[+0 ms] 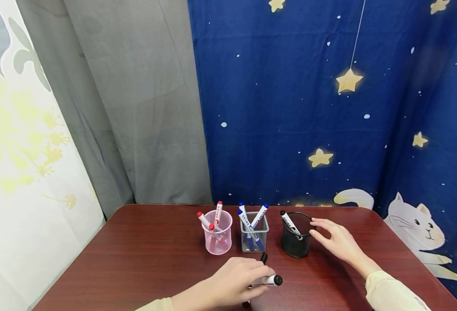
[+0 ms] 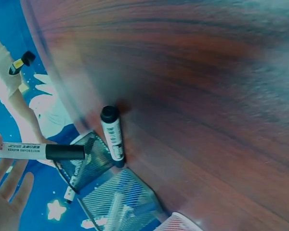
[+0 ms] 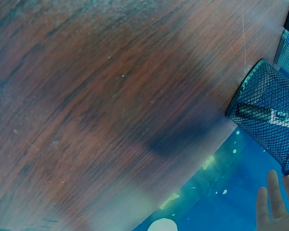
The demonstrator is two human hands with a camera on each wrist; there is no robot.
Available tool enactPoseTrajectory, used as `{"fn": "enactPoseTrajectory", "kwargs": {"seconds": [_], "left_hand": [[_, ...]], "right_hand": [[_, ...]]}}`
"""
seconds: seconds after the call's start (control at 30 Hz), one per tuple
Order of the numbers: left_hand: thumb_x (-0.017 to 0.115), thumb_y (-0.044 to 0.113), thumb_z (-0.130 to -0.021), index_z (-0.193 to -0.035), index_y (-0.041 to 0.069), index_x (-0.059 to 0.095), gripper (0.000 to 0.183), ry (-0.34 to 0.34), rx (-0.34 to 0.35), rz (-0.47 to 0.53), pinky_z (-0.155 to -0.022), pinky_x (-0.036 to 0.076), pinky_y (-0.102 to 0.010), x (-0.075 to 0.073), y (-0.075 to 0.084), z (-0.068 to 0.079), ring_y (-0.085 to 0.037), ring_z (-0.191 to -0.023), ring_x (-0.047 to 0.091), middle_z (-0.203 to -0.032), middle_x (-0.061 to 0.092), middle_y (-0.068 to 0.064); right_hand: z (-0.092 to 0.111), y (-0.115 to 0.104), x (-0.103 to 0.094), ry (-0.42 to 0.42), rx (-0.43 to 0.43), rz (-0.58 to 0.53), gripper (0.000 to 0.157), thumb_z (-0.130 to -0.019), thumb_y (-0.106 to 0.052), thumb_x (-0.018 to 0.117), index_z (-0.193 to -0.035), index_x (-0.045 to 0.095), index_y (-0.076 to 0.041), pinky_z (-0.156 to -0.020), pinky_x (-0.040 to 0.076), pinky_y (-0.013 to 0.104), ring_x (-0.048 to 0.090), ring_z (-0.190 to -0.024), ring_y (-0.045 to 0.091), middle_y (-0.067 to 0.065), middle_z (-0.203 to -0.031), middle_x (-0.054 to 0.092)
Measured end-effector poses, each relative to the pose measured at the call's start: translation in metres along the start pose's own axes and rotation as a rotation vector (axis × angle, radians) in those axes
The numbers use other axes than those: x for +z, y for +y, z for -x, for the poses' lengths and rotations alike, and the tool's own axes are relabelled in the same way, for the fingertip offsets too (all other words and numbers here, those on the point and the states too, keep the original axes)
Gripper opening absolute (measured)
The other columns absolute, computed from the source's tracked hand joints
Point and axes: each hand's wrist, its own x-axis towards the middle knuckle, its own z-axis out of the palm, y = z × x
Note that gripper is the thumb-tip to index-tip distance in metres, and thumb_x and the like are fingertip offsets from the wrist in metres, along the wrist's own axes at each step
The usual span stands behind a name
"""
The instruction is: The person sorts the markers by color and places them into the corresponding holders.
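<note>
My left hand (image 1: 239, 280) pinches a white whiteboard marker (image 2: 26, 150) with a black cap, above the table's front part. Beneath that hand another black-capped marker (image 2: 113, 137) lies on the table, mostly covered by the hand in the head view. On the right stands a black mesh pen cup (image 1: 295, 247) with a black-capped marker (image 1: 290, 222) leaning inside. My right hand (image 1: 341, 242) is at this cup's right rim, its fingertips touching or nearly touching it. In the right wrist view the fingers (image 3: 276, 202) look extended beside the rim.
Left of the black cup stands a silver mesh holder (image 1: 254, 246) with several blue-capped markers. A pink mesh cup (image 1: 218, 246) with red-capped markers stands further left. All are on a dark red wooden table (image 1: 146, 250), with curtains (image 1: 275, 108) behind its far edge.
</note>
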Motion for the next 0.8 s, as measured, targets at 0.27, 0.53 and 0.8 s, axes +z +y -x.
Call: {"fn": "enactPoseTrajectory", "kwargs": {"seconds": [0.27, 0.53, 0.8], "left_hand": [[0.062, 0.023, -0.081, -0.097, 0.020, 0.055, 0.017, 0.022, -0.136, 0.158, -0.062, 0.035, -0.007, -0.003, -0.003, -0.017, 0.012, -0.069, 0.043, -0.076, 0.052, 0.017], [0.063, 0.019, -0.081, -0.093, 0.017, 0.055, 0.015, 0.024, -0.323, 0.412, -0.052, 0.034, -0.007, -0.003, -0.011, -0.032, 0.012, -0.059, 0.042, -0.069, 0.055, 0.015], [0.063, 0.013, -0.081, -0.089, 0.011, 0.054, 0.013, 0.041, -0.399, 0.500, -0.060, 0.042, -0.011, 0.004, -0.024, -0.047, 0.009, -0.063, 0.051, -0.071, 0.059, 0.008]], "right_hand": [[-0.001, -0.001, 0.001, 0.010, -0.006, -0.003, 0.026, -0.079, -0.024, 0.066, -0.101, 0.065, -0.011, -0.076, 0.041, 0.043, 0.055, -0.098, 0.024, 0.007, -0.108, 0.060], [-0.001, 0.000, 0.001, 0.014, -0.011, 0.002, 0.027, -0.079, -0.024, 0.066, -0.102, 0.065, -0.010, -0.076, 0.041, 0.044, 0.055, -0.098, 0.026, 0.008, -0.108, 0.060], [0.000, -0.001, 0.001, 0.017, -0.011, 0.003, 0.026, -0.079, -0.024, 0.066, -0.101, 0.065, -0.010, -0.077, 0.040, 0.043, 0.055, -0.099, 0.025, 0.007, -0.108, 0.059]]}}
